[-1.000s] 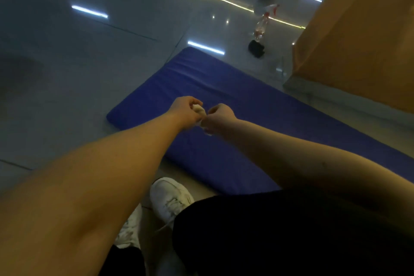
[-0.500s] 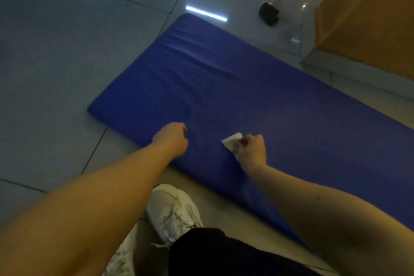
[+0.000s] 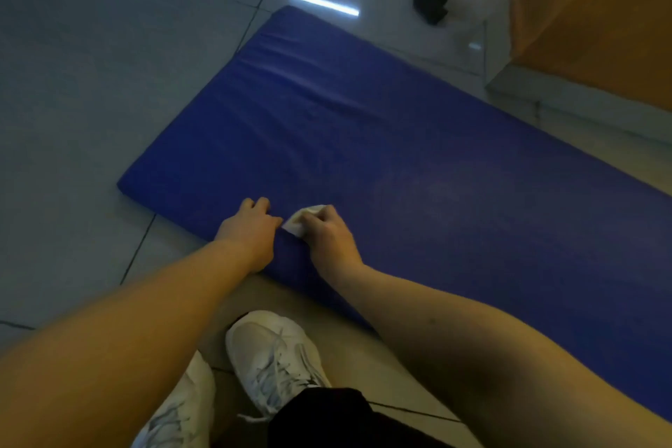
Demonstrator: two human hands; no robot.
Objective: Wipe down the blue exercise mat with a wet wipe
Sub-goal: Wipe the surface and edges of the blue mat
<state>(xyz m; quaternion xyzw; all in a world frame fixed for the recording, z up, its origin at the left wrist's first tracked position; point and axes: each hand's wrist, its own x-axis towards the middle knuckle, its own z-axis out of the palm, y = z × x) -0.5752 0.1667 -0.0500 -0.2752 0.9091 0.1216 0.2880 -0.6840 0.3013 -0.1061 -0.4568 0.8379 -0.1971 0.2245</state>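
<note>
On padded blue mat (image 3: 400,142), crumpled wipe (image 3: 297,221).

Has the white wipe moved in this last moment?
Yes: the wet wipe, held by the right hand, moved left along the blue exercise mat, toward its near-left corner.

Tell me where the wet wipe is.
Head view, centre: the wet wipe is pinched in the right hand, against the blue mat by its near edge, just right of the left hand.
</note>
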